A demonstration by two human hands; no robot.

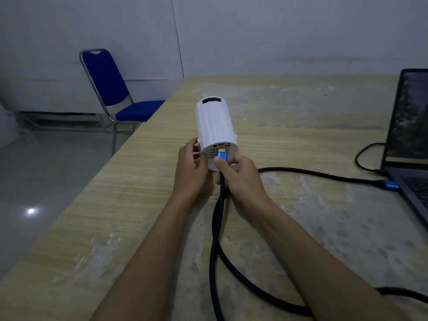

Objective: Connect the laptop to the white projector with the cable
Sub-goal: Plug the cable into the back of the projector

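Note:
A white cylinder-shaped projector (214, 125) sits on the wooden table (139, 205), its ported rear end facing me. My left hand (191, 169) grips the left side of that rear end. My right hand (238, 174) pinches the blue connector (221, 155) of a thick black cable (215, 228), its metal tip at the rear ports; how deep it sits I cannot tell. The cable's other blue plug (390, 184) is at the left side of the open laptop (407, 144) at the right edge.
A thinner black cord (364, 158) loops to the laptop's left side. The thick cable curls across the near table and off the right edge. A blue chair (111, 89) stands on the floor left of the table. A wall lies behind.

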